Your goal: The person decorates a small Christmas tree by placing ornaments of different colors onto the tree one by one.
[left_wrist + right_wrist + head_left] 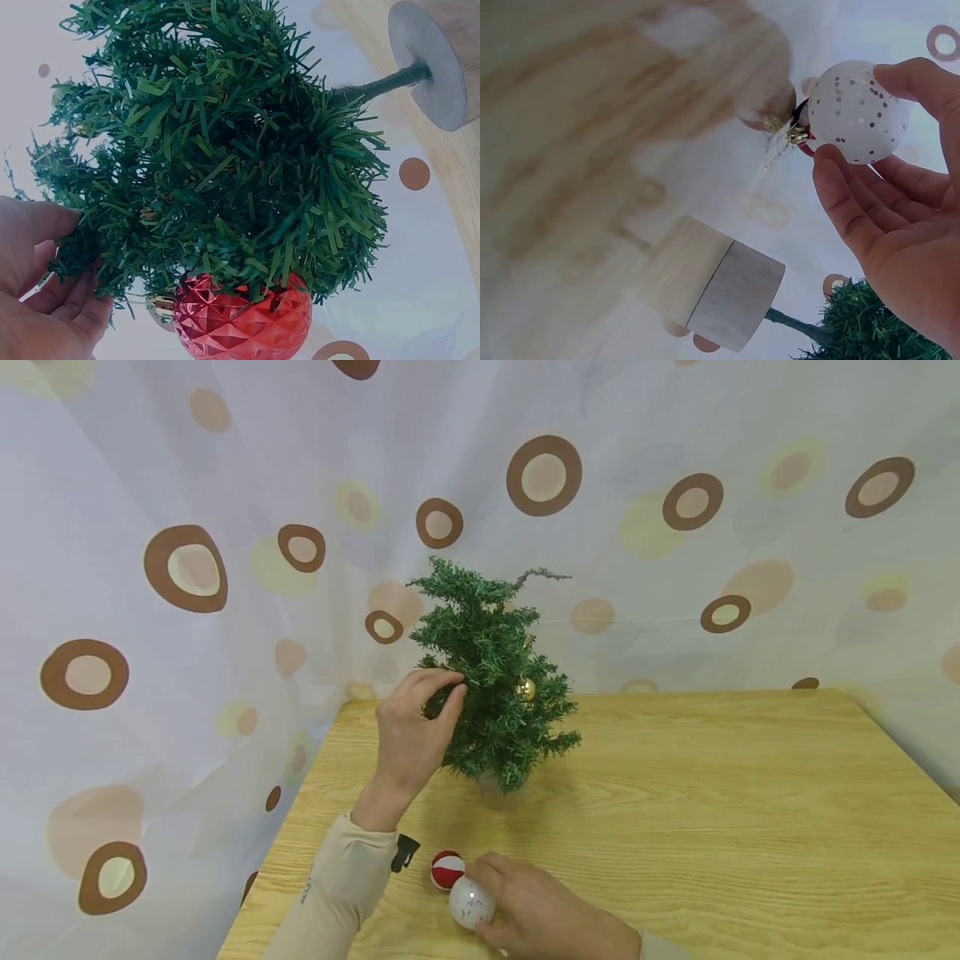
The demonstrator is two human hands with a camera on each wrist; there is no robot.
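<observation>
A small artificial Christmas tree (487, 652) stands upright on the table. My left hand (416, 718) is at its left side, thumb and fingers pinching a branch tip (79, 247). A red faceted bauble (244, 319) with a gold cap hangs among the branches near that hand in the left wrist view. My right hand (543, 906) grips a white bauble (859, 112) with silver dots between thumb and fingers, low over the table front. Right beside it lies a red-and-white ball (447, 869). A gold bauble (525, 689) hangs on the tree's right side.
The wooden table (712, 827) stretches out to the right of the tree. Behind and to the left hangs a patterned curtain (622, 568). The tree rises from a round grey base (735, 296). A bare twig (543, 574) sticks out near its top.
</observation>
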